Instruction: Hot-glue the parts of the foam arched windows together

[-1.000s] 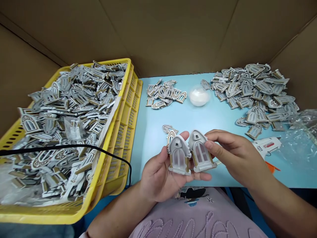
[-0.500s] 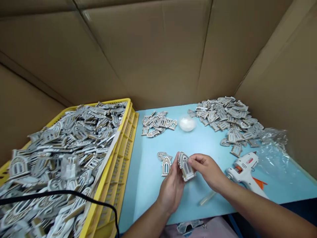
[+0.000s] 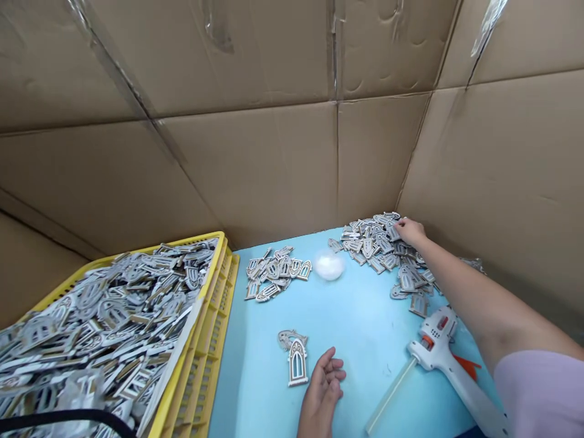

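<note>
My right hand [image 3: 410, 232] reaches to the far right, its fingers pinched on a small arched window piece [image 3: 392, 232] at the edge of a grey-white pile of such pieces [image 3: 368, 240]. The hand partly hides that piece. My left hand [image 3: 322, 389] rests low over the table, palm turned up, fingers loosely curled and apart, with nothing in it. Just left of it lies an arched window piece [image 3: 298, 364] with brown scrollwork, overlapping a grey ornamental piece [image 3: 287, 338].
A yellow crate [image 3: 207, 328] heaped with similar pieces stands at left, a black cable [image 3: 68, 416] across its front. A smaller pile [image 3: 274, 271] and a white round lump [image 3: 329, 265] lie farther back. A white glue gun [image 3: 440, 347] with a glue stick lies at right. Cardboard walls [image 3: 255, 170] surround the table.
My right hand has moved from the middle to the far-right pile. My left hand has let go of the window piece both hands held. The view has tilted up.
</note>
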`<state>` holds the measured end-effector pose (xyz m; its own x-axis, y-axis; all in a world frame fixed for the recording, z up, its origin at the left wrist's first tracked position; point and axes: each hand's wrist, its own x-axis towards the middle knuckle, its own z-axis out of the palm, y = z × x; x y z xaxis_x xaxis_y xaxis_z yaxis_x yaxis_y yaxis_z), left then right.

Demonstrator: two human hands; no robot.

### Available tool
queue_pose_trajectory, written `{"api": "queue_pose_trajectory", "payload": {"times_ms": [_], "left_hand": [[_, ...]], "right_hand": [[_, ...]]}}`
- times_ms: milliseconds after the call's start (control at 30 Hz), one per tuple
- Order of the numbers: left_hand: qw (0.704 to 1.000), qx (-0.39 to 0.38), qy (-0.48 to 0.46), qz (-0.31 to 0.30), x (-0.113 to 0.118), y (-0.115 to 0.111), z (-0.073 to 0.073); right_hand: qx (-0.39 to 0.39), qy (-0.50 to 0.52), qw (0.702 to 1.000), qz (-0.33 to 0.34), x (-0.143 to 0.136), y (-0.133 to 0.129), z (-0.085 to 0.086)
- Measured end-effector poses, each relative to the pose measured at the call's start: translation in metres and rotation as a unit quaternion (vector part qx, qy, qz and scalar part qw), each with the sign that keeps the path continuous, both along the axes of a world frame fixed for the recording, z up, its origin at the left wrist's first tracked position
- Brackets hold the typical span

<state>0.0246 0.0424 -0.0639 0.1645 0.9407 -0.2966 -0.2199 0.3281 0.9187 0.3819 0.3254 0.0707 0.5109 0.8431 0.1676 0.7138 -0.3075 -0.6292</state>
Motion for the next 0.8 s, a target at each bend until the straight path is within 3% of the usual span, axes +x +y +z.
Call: {"api": "queue_pose_trajectory", "payload": {"times_ms": [100, 167, 267, 367, 433, 500, 600, 700, 800], "left_hand": [[1.000, 0.021, 0.008, -0.011, 0.001, -0.005, -0.004], [0.998, 0.052, 0.031, -0.034, 0.003, -0.009, -0.003], [0.982, 0.119, 0.117, -0.090, 0.005, -0.012, 0.002], [0.964, 0.166, 0.176, -0.114, 0.006, -0.011, 0.006], [0.960, 0.176, 0.186, -0.114, 0.007, -0.010, 0.007], [0.955, 0.187, 0.200, -0.114, 0.009, -0.009, 0.007], [0.945, 0.206, 0.228, -0.116, 0.011, -0.008, 0.005], [0.931, 0.228, 0.254, -0.131, 0.013, -0.005, 0.000], [0.918, 0.250, 0.271, -0.147, 0.017, -0.001, -0.008]], "right_hand": [[0.048, -0.062, 0.997, 0.007, -0.015, 0.004, -0.003], [0.081, -0.093, 0.991, 0.060, -0.044, 0.002, -0.010], [0.102, -0.122, 0.960, 0.229, -0.114, -0.016, -0.028], [0.078, -0.141, 0.889, 0.428, -0.195, -0.046, -0.052], [0.053, -0.148, 0.847, 0.508, -0.245, -0.059, -0.066], [0.025, -0.153, 0.833, 0.531, -0.285, -0.059, -0.075], [-0.023, -0.155, 0.848, 0.507, -0.325, -0.041, -0.079], [-0.059, -0.157, 0.861, 0.480, -0.345, -0.026, -0.080], [-0.074, -0.168, 0.863, 0.471, -0.347, -0.032, -0.083]]}}
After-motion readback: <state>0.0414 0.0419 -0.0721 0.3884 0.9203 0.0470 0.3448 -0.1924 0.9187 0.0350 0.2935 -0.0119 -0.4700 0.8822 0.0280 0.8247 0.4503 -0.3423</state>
